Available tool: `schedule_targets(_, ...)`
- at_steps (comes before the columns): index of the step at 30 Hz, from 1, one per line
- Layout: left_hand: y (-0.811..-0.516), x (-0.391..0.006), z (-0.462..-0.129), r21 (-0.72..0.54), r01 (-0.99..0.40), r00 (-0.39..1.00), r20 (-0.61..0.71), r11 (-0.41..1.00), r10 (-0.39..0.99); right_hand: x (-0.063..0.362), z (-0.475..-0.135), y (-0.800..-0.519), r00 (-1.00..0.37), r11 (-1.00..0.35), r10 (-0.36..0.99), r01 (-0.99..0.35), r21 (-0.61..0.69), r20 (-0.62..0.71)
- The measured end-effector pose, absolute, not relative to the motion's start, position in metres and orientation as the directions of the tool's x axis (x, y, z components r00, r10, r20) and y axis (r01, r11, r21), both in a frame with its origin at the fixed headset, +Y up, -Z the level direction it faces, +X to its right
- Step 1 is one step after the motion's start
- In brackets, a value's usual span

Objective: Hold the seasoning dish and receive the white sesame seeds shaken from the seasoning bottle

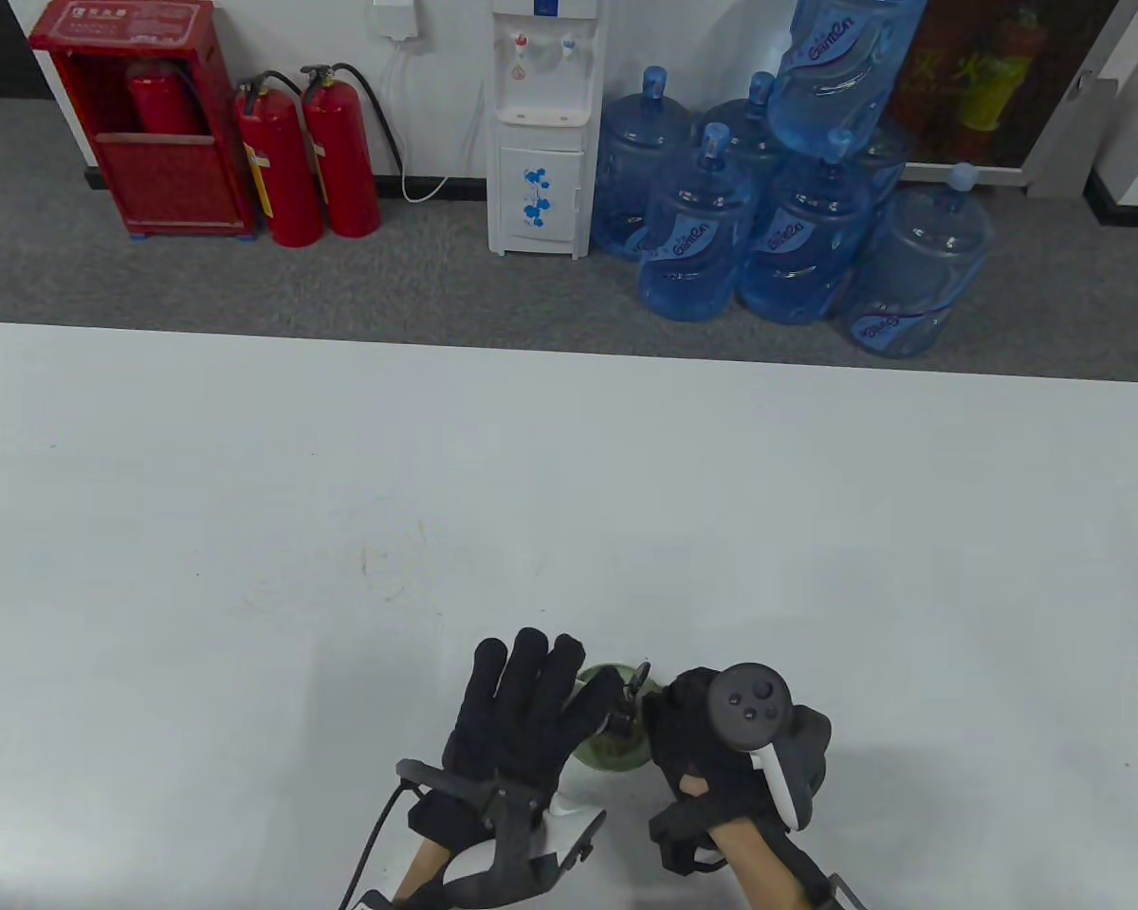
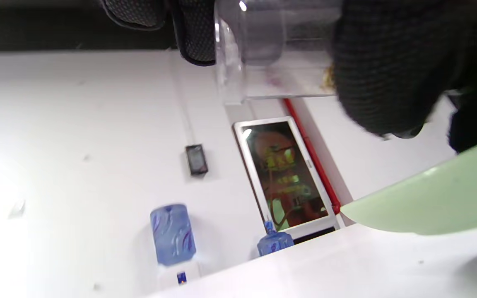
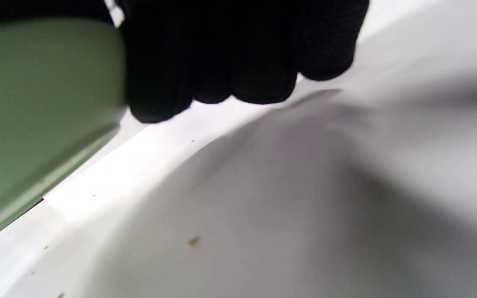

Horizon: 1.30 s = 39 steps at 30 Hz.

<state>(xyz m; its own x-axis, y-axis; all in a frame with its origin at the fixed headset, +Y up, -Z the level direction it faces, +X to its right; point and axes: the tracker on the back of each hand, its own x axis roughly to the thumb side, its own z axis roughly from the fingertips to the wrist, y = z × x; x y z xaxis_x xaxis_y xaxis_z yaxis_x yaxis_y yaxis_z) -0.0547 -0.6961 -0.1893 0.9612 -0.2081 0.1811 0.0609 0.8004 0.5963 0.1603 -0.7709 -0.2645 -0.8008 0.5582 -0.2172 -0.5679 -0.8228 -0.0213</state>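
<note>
A pale green seasoning dish [image 1: 616, 749], round and smooth-walled, is seen low over the white table [image 1: 341, 493] near its front edge. It is gripped at its right side by the right hand [image 1: 711, 749], fingers curled round the rim. Just left of the dish, a clear plastic seasoning bottle [image 2: 280, 54] is held in the left hand [image 1: 517, 720], thumb clamped on it, the other fingers nearly straight

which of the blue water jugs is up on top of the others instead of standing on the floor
The tilted water jug at the top of the stack, label reading sideways. The others stand upright on the carpet.
</note>
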Motion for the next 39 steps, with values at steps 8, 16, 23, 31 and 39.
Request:
schedule_targets(8, -0.705, -0.104, -0.214, 0.256, -0.574, 0.818, 0.146, 0.777, 0.557, 0.165, -0.265, -0.772, -0.794, -0.817, 0.569, -0.576, -0.034, -0.215)
schedule_targets(16, -0.716, -0.144, -0.228, 0.249, -0.713, 0.668, -0.042, 0.656, 0.743, 0.169, -0.268, -0.773, -0.786, -0.813, 0.573, -0.580, -0.042, -0.232)
schedule_targets(23, -0.718, -0.167, -0.259, 0.290, -0.704, 0.623, -0.187, 0.648, 0.760, 0.181, -0.272, -0.767, -0.761, -0.801, 0.590, -0.594, -0.075, -0.268)
schedule_targets(31, -0.728, -0.165, -0.290, 0.268, -0.476, 0.784, -0.302, 0.838, 0.542, 0.185, -0.271, -0.761, -0.756, -0.798, 0.595, -0.597, -0.086, -0.275)
schedule_targets(39, -0.740, -0.166, -0.297, 0.185, -0.503, 0.771, -0.344, 0.844, 0.535, 0.184, -0.268, -0.752, -0.759, -0.803, 0.589, -0.590, -0.088, -0.276)
